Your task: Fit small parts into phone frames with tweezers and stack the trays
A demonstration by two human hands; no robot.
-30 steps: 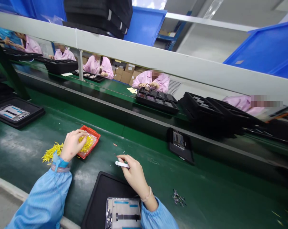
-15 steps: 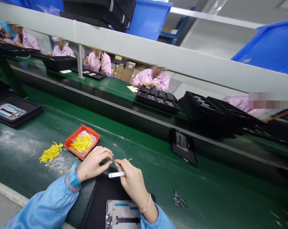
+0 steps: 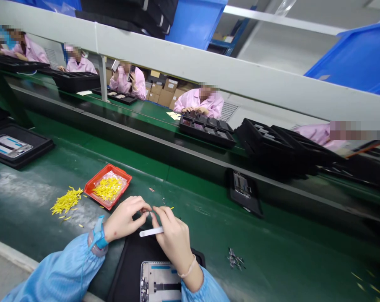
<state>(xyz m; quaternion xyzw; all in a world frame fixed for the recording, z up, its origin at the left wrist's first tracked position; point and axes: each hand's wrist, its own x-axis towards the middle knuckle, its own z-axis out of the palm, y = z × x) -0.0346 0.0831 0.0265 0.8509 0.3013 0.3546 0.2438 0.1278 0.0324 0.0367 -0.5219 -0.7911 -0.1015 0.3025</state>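
My left hand (image 3: 123, 218) has its thumb and forefinger pinched together; whatever is between them is too small to name. Fingertip to fingertip with it, my right hand (image 3: 175, 239) grips a white stick-like tool (image 3: 150, 231), whose blunt end points left. Below both hands lies a phone frame (image 3: 163, 274) with blue strips and a dark ribbon, resting on a black tray (image 3: 127, 268); my right wrist and sleeve cover part of it. Just beyond my left hand is a red bin (image 3: 89, 189) holding small yellow pieces (image 3: 107, 189) on clear plastic.
More yellow pieces (image 3: 66, 200) are heaped left of the bin. Small dark parts (image 3: 235, 259) lie to the right. Further trays with phone frames sit at far left (image 3: 40, 144) and back right (image 3: 254, 203). Co-workers in pink (image 3: 199, 100) sit beyond the raised ledge.
Both hands stay pinched together, with fingers shifting slightly; the white tool has moved a little left. Across the bench, a co-worker has lifted a flat object.
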